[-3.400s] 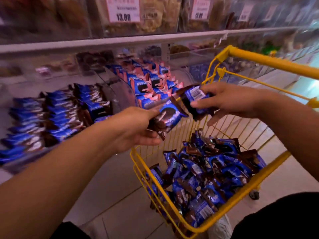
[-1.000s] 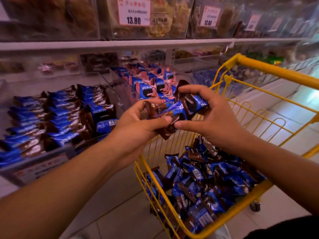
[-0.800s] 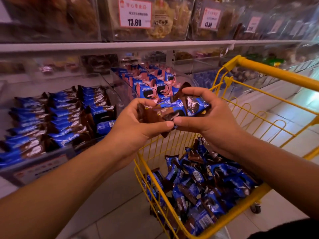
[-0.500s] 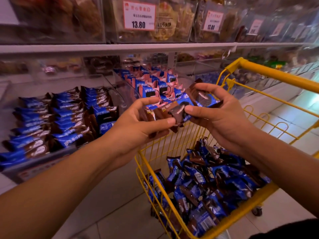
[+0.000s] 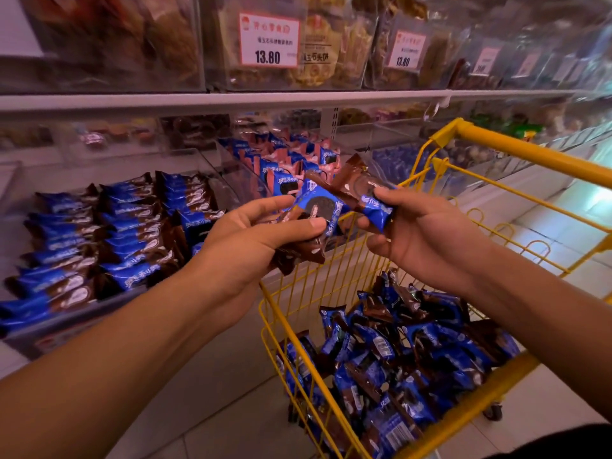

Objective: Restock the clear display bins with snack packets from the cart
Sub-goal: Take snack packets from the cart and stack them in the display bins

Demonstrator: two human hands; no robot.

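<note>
While rows of blue packets (image 5: 109,233) already fill the left bin (image 5: 66,326), a person sorts more stock above the shelf edge: the left hand (image 5: 251,240) clamps a small stack of packets (image 5: 318,210) between thumb and fingers, and the right hand (image 5: 427,240), just beside it, pinches a single packet (image 5: 374,200) by one end. Behind them a second bin (image 5: 231,160) holds pink-and-blue packets. To the right, the yellow cart (image 5: 516,157) holds a loose heap (image 5: 397,359) still to be shelved. The glossy wrappers look slippery, so the fanned stack could slide from the left grip and drop to the floor or back into the cart. How many packets the left hand holds cannot be told; the clear bin walls are hard to trace, and the upper shelf is blurred.
</note>
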